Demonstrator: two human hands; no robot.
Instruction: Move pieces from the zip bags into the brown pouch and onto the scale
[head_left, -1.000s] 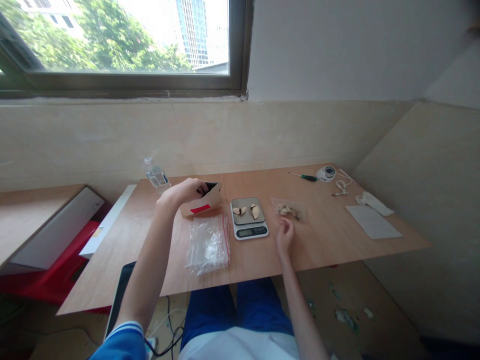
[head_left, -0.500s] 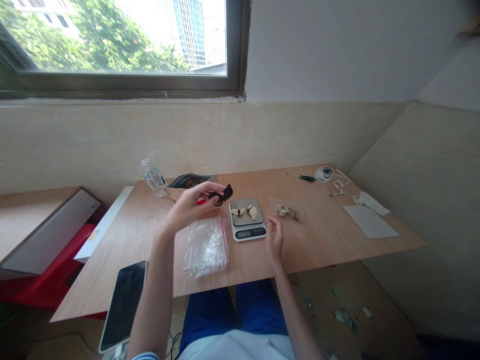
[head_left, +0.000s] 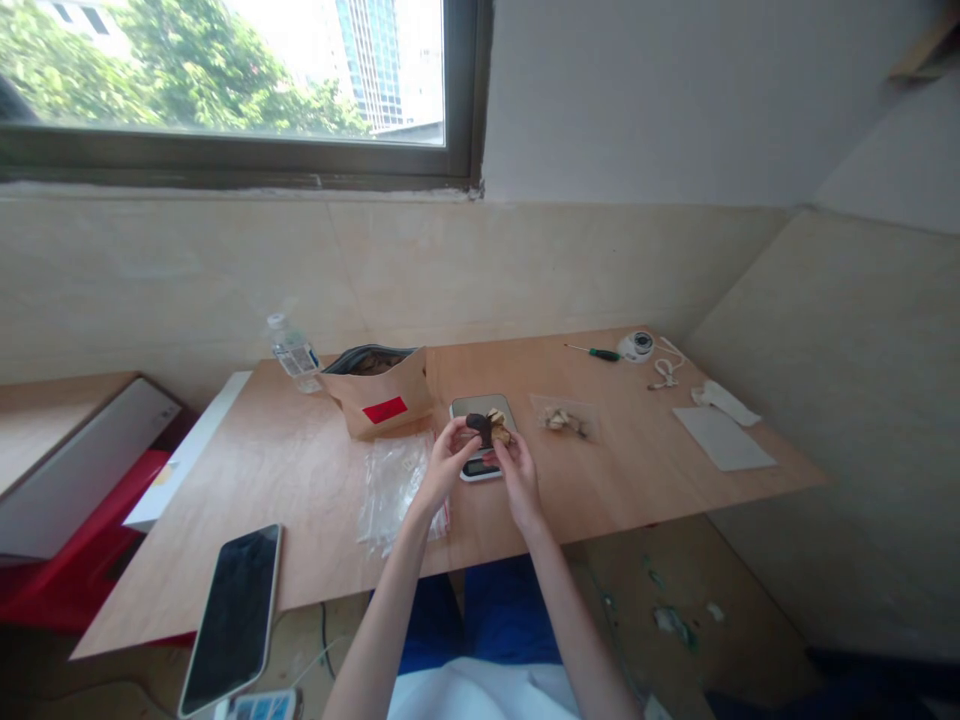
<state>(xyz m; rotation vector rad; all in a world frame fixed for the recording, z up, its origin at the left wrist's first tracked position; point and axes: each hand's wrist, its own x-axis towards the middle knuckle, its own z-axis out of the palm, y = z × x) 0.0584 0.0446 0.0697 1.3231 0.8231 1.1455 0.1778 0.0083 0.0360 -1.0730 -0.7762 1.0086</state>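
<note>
Over the kitchen scale (head_left: 459, 406), both hands are close together with dried mushrooms between them. My left hand (head_left: 448, 455) is closed on a dark brown dried mushroom (head_left: 478, 426). My right hand (head_left: 519, 474) pinches a pale, ruffled dried mushroom (head_left: 500, 432) right beside it. The hands and mushrooms cover most of the scale's plate, so what lies on it is hidden. Clear zip bags (head_left: 394, 495) lie in a pile left of the scale. To its right, a clear bag (head_left: 589, 415) contains several pale pieces. An open brown paper pouch (head_left: 341, 400) with a red label stands behind the pile.
A plastic bottle (head_left: 295, 355) stands at the back left. A tablet (head_left: 232, 610) overhangs the table's front left edge. At the back right are a green screwdriver (head_left: 604, 354), a white camera (head_left: 636, 347) with its cable, and white paper (head_left: 724, 440).
My left hand has come from beside the pouch, right and down to the scale, with the dark mushroom. My right hand has moved left over the scale and now grips a pale mushroom.
</note>
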